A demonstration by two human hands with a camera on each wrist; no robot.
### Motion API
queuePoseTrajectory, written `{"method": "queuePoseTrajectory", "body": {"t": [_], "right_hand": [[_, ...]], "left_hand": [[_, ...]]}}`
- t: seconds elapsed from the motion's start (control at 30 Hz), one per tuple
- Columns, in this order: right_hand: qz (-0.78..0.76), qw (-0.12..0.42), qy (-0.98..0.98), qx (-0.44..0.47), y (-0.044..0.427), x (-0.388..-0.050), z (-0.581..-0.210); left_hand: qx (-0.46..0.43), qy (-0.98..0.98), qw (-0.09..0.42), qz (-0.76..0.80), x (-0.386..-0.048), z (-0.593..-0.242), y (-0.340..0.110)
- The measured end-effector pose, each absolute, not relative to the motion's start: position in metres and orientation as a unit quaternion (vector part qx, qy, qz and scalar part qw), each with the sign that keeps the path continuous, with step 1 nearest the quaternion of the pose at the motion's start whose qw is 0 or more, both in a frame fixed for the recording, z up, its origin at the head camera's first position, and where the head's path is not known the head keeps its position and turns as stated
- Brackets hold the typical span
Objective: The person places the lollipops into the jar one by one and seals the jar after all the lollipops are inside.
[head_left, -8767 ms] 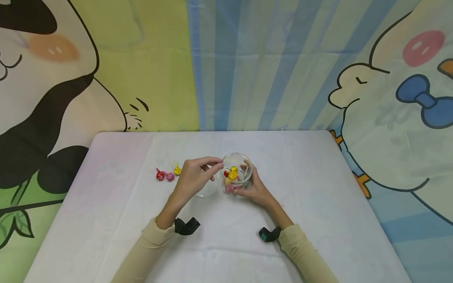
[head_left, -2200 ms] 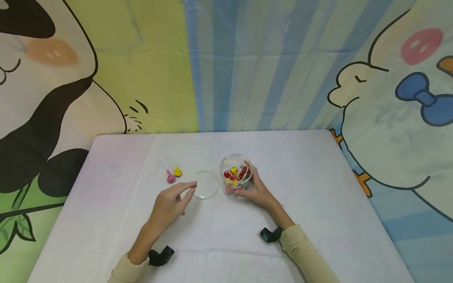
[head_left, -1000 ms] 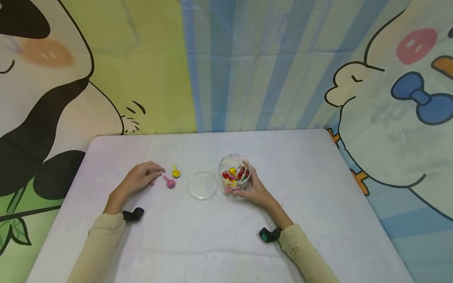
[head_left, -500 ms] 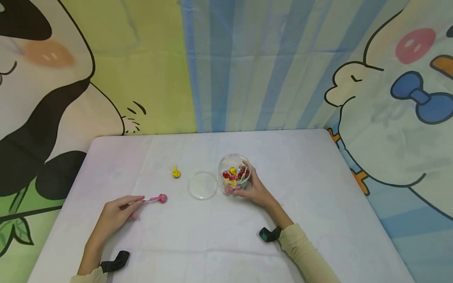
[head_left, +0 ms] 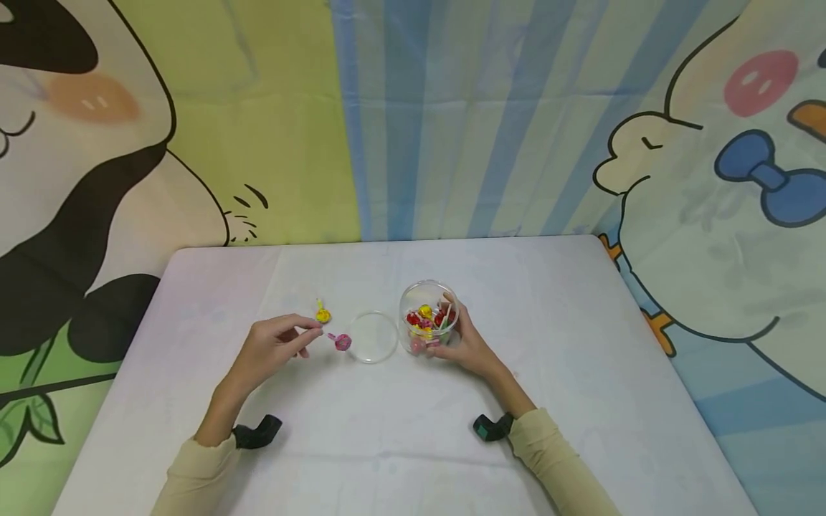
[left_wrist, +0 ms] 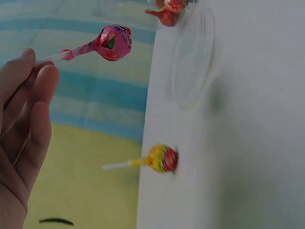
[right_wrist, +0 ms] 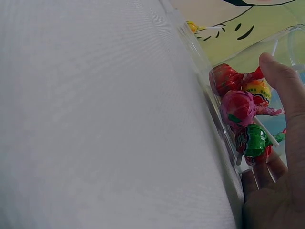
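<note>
A pink-wrapped lollipop [head_left: 342, 342] is pinched by its white stick between the thumb and fingers of my left hand [head_left: 274, 347], held above the table left of the jar. In the left wrist view the same lollipop [left_wrist: 114, 43] points away from the fingertips. My right hand [head_left: 471, 344] grips the side of a clear round jar [head_left: 413, 290], thumb in front and fingers behind. Inside the jar lie several wrapped lollipops, red, yellow, pink and green; a green one [right_wrist: 252, 140] shows in the right wrist view.
One yellow lollipop [head_left: 323, 315] lies on the white table [head_left: 400, 444], just beyond the left fingertips. A clear round lid [head_left: 374, 337] lies flat between that lollipop and the jar. A printed cloth [head_left: 452, 129] hangs behind the table.
My left hand has picked the pink lollipop off the table, drawn it toward the body, then moved it right toward the lid. Earlier, a red lollipop left the table too. My right hand stays on the jar.
</note>
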State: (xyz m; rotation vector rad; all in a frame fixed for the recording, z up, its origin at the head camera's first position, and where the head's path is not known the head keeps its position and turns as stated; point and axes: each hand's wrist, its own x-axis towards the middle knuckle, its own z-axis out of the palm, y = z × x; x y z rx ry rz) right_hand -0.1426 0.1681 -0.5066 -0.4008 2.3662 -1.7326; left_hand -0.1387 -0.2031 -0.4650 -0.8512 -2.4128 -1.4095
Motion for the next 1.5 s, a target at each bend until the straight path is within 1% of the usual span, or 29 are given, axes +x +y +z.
{"method": "queuePoseTrajectory", "body": {"t": [0.1,0.2,0.3,0.4,0.5,0.67,0.73,0.8,0.93,1.17,1.3,1.4,1.5], "right_hand": [[-0.581,0.091,0.798,-0.131,0.168,-0.142,-0.505],[-0.578,0.088,0.800,-0.135,0.168,-0.142,-0.504],[-0.576,0.086,0.801,-0.141,0.168,-0.143,-0.504],[-0.575,0.088,0.801,-0.141,0.167,-0.144,-0.505],[-0.575,0.080,0.801,-0.144,0.168,-0.148,-0.516],[-0.580,0.078,0.797,-0.149,0.168,-0.149,-0.516],[-0.582,0.085,0.795,-0.145,0.166,-0.146,-0.507],[-0.579,0.086,0.798,-0.145,0.166,-0.145,-0.505],[-0.574,0.085,0.801,-0.150,0.167,-0.144,-0.504],[-0.581,0.080,0.794,-0.158,0.171,-0.145,-0.505],[-0.588,0.080,0.789,-0.160,0.171,-0.145,-0.505],[-0.588,0.081,0.789,-0.159,0.171,-0.145,-0.505],[-0.586,0.081,0.792,-0.151,0.171,-0.144,-0.505]], "left_hand": [[-0.337,-0.797,0.124,-0.485,-0.151,-0.451,-0.179],[-0.352,-0.778,0.138,-0.501,-0.159,-0.440,-0.155],[-0.348,-0.764,0.160,-0.520,-0.165,-0.432,-0.131],[-0.336,-0.748,0.169,-0.547,-0.168,-0.428,-0.107],[-0.328,-0.740,0.166,-0.564,-0.171,-0.428,-0.086],[-0.308,-0.766,0.157,-0.543,-0.179,-0.431,-0.061],[-0.287,-0.791,0.148,-0.519,-0.181,-0.433,-0.055],[-0.268,-0.820,0.133,-0.488,-0.183,-0.436,-0.049],[-0.258,-0.856,0.105,-0.434,-0.183,-0.439,-0.038],[-0.237,-0.899,0.015,-0.368,-0.182,-0.436,-0.029],[-0.231,-0.913,-0.025,-0.335,-0.180,-0.432,-0.027],[-0.233,-0.917,-0.026,-0.324,-0.177,-0.431,-0.029],[-0.241,-0.908,0.010,-0.344,-0.171,-0.434,-0.033]]}}
